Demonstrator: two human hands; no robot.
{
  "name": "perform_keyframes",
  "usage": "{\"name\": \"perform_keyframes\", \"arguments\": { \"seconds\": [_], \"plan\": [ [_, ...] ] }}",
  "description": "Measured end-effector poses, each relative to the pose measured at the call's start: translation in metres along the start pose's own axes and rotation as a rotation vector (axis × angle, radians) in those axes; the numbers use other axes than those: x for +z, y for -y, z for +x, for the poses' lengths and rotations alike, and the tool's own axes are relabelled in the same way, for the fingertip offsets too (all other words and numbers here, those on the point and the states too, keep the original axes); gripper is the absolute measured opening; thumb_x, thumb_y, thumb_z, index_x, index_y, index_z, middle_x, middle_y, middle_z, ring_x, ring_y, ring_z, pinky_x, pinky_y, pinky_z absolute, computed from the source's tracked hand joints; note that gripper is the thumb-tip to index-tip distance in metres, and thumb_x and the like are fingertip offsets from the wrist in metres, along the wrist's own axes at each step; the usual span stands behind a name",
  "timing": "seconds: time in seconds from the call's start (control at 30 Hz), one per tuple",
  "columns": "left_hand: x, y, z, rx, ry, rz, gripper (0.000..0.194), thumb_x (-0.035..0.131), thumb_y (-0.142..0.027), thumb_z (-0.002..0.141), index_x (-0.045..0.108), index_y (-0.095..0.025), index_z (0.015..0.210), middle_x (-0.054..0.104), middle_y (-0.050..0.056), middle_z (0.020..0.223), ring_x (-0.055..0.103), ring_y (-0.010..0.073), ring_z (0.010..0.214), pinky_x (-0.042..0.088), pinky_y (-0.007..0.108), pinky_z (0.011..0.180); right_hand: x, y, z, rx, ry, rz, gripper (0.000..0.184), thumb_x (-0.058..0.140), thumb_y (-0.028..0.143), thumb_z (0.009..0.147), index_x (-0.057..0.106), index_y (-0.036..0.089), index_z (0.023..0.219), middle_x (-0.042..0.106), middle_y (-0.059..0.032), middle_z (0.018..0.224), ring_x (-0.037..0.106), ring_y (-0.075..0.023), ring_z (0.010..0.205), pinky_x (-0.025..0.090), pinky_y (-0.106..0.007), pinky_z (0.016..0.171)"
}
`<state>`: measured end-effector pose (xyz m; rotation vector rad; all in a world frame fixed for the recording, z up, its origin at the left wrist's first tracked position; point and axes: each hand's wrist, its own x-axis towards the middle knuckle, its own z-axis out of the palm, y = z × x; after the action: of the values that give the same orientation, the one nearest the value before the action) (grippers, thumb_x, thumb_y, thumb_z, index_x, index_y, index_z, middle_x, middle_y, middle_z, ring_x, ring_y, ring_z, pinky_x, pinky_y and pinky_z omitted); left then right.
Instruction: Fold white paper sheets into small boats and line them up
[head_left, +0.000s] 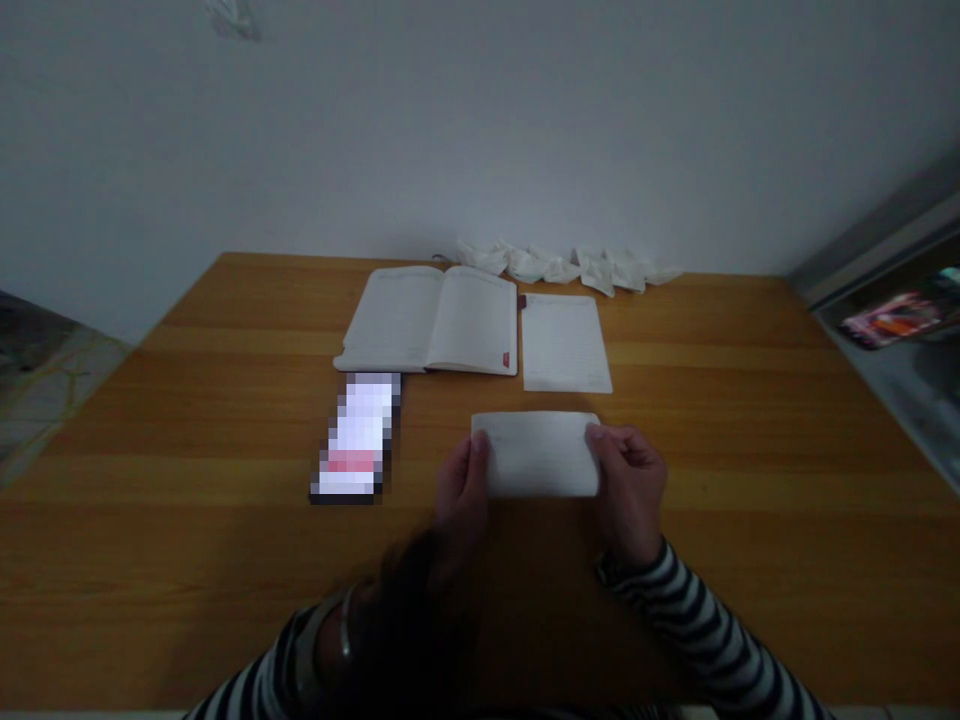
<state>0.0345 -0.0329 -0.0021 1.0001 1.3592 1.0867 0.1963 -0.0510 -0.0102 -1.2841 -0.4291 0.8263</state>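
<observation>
A folded white sheet of paper point(536, 453) lies on the wooden table point(187, 480) in front of me. My left hand point(461, 495) pinches its left edge, fingers closed on the paper. My right hand point(628, 485) grips its right edge the same way. Both wrists come out of black-and-white striped sleeves. Behind the sheet lie a loose lined page point(564, 342) and an open notebook point(433, 320).
A phone point(356, 436) with a lit screen lies left of my hands. Several folded white paper shapes point(559, 263) line the table's far edge against the wall. A shelf with a colourful item point(896, 315) stands at the right.
</observation>
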Motion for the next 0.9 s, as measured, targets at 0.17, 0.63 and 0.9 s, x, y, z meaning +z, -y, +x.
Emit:
{"name": "perform_keyframes", "arguments": {
  "seconds": [0.17,0.63,0.9],
  "plan": [
    [-0.0006,0.0025,0.0002,0.025,-0.033,0.011,0.050,0.056,-0.068,0.082,0.058,-0.019,0.069,0.052,0.000,0.066,0.048,0.0156,0.063,0.039,0.025,0.057,0.0003,0.0013,0.0006,0.031,0.009,0.036,0.025,0.082,0.034,0.068,0.065,0.017,0.065,0.066,0.0023,0.062,0.055,-0.0103,0.056,0.046,-0.024,0.057],
    [-0.0001,0.0088,0.0006,0.008,-0.030,0.023,0.052,0.054,-0.069,0.083,0.058,-0.019,0.068,0.051,0.000,0.063,0.047,0.0154,0.061,0.038,0.025,0.055,0.0041,0.0023,-0.0014,0.038,-0.068,0.072,0.022,0.084,0.031,0.065,0.067,0.017,0.065,0.064,0.0035,0.059,0.053,-0.0094,0.054,0.045,-0.023,0.054],
    [0.0007,0.0041,-0.0010,0.008,0.002,0.047,0.046,0.052,-0.061,0.088,0.058,-0.019,0.070,0.054,0.000,0.065,0.049,0.0146,0.061,0.039,0.024,0.055,0.0011,-0.0027,0.0014,-0.001,-0.059,0.028,0.023,0.083,0.029,0.066,0.066,0.017,0.075,0.068,0.0026,0.064,0.059,-0.0097,0.056,0.049,-0.024,0.058]
  ]
}}
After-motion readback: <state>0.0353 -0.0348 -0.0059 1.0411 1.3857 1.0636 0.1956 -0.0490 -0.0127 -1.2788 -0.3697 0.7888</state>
